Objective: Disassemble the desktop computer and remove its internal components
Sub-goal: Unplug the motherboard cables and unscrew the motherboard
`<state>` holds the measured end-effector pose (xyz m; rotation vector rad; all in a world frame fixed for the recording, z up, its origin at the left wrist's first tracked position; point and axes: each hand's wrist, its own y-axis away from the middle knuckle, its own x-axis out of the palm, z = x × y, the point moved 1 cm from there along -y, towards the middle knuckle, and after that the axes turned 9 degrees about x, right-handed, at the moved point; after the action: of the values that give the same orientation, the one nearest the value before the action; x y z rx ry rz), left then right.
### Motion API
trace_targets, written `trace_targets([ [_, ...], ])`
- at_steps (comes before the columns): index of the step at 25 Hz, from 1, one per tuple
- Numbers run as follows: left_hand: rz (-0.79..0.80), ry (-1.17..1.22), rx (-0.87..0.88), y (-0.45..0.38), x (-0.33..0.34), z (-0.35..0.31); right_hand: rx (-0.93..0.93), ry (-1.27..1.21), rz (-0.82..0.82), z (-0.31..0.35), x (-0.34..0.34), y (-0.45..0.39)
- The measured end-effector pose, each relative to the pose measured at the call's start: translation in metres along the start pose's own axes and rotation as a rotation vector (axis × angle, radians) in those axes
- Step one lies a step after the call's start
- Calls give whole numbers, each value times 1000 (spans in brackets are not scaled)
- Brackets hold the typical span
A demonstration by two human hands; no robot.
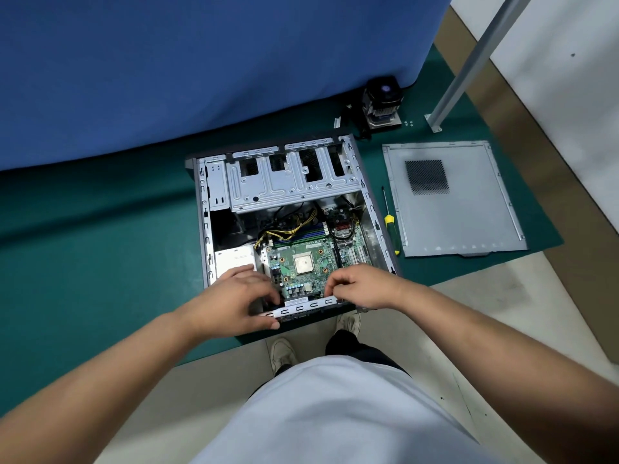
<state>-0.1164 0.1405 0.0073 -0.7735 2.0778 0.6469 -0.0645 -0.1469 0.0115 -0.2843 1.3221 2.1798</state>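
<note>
Head view: the desktop computer case (368,209) lies open on its side on the green mat (100,246), with the motherboard (301,259) and bare CPU (304,264) exposed. The left hand (234,296) rests at the case's near edge, fingers curled toward the rim; whether they clamp anything cannot be told. The right hand (361,286) pinches the end of the slotted near rail (301,308). The side panel (449,199), screwdriver (390,222) and removed cooler (383,103) lie apart to the right (screws near the cooler). Recommendation: steady the case, then lift the rail evenly, avoiding the board's capacitors.
</note>
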Motion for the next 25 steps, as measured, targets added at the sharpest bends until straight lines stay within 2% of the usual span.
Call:
trace_targets([
  [9, -176, 64, -44, -4, 11, -3, -22, -82, -41, -1, 5, 0],
  [14, -152, 57, -51, -12, 3, -9, -18, -39, -40, 0, 5, 3],
  [17, -193, 158, -65, -39, 5, -26, -18, -28, -44, 1, 6, 2],
  [21, -84, 191, -94, -70, 16, -42, -43, -34, -35, 2, -8, 5],
  [23, -77, 210, -121, -71, 18, -40, -87, 25, -137, 5, -26, 2],
  [25, -79, 237, -136, -71, 16, -37, -173, 192, -344, 9, -51, -11],
])
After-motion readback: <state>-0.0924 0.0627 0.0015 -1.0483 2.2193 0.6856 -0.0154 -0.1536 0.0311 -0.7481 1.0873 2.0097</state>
